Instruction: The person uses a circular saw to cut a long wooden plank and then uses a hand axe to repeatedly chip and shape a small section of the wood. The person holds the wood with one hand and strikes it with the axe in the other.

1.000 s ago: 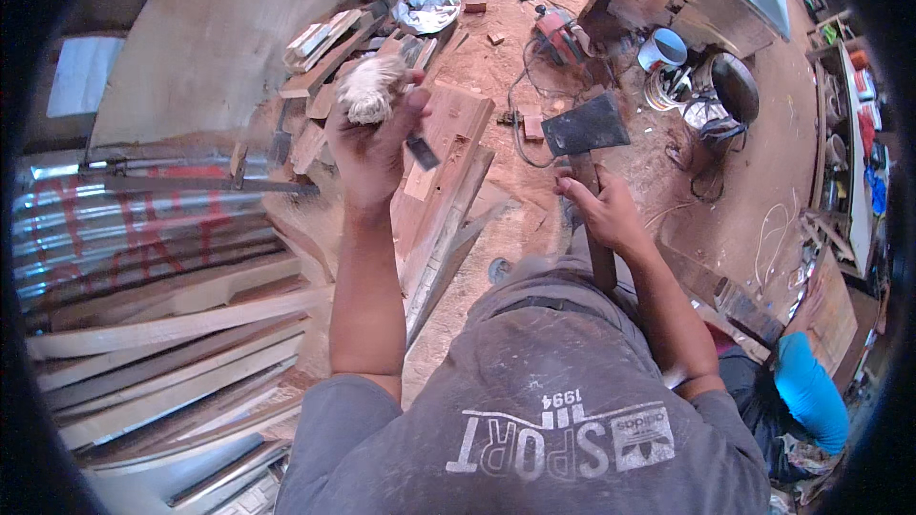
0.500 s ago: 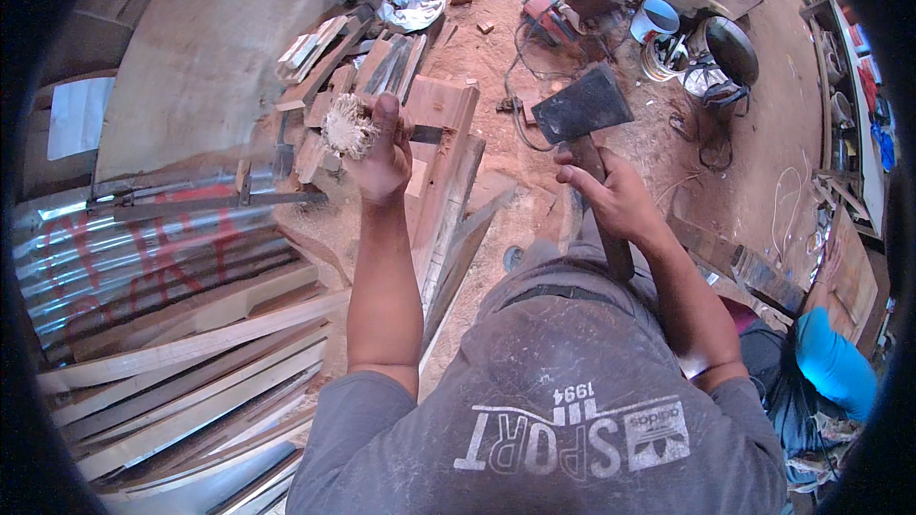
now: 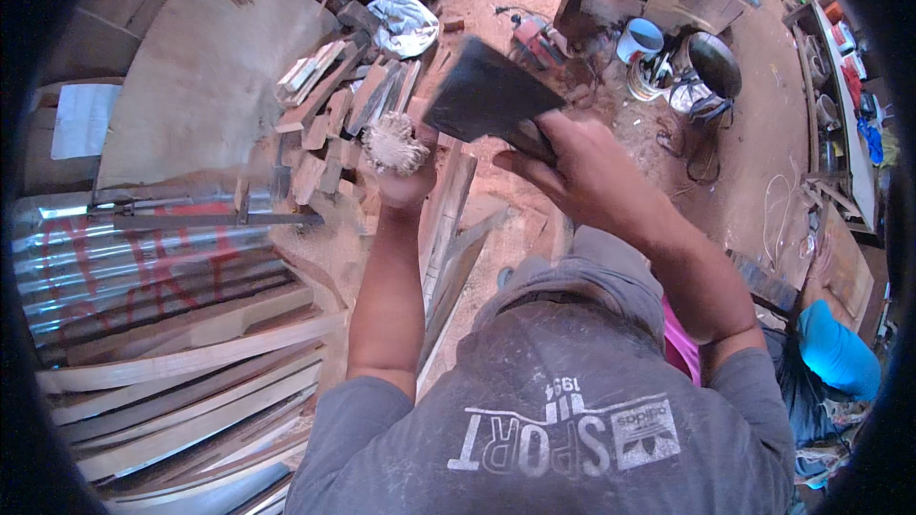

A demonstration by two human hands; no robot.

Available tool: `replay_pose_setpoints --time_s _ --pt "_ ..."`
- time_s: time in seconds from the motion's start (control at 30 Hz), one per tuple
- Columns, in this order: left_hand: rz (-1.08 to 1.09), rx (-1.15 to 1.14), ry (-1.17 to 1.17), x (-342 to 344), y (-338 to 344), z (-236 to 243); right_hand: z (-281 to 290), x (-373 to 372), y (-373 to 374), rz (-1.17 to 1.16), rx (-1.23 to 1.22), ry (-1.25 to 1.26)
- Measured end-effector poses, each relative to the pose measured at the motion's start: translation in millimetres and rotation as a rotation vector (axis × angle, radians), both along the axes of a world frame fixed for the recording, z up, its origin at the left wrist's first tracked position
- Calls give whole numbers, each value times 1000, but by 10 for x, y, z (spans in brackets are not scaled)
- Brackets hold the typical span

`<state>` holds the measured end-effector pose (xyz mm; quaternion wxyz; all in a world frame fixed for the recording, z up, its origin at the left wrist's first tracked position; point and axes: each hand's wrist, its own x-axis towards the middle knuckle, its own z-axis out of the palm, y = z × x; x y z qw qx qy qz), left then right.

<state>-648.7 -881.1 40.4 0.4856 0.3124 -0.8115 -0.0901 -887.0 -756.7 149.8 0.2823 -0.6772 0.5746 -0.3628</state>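
Note:
My left hand (image 3: 408, 186) is closed around the wooden handle of a chisel, whose splayed, frayed end (image 3: 394, 143) points up at me. The chisel's blade is hidden now behind the hand and the dark tool head. A reddish timber beam (image 3: 451, 195) runs beneath this hand. In my right hand (image 3: 596, 167) is a hatchet (image 3: 491, 93), gripped by its wooden handle. Its broad, flat black head lies just right of the frayed end, covering part of the beam. Whether head and chisel touch I cannot tell.
Offcuts (image 3: 324, 119) are heaped beyond my left hand, and long boards (image 3: 200, 348) lie at the left. A red power tool (image 3: 539, 38), a white bucket (image 3: 639, 41) and a large pot (image 3: 711, 67) stand farther off. Someone in a blue sleeve (image 3: 838, 348) is at the right.
My right hand has swung the hatchet leftward and up close to the frayed handle end. My left hand, still holding the chisel, has shifted slightly right in the picture.

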Motion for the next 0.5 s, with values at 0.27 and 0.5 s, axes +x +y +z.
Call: replay_pose_setpoints --time_s 0.27,0.5 --pt "83 591 474 -265 10 88 682 370 -344 76 -321 -116" --pt "-221 588 420 35 15 -71 910 363 -457 142 -251 97"
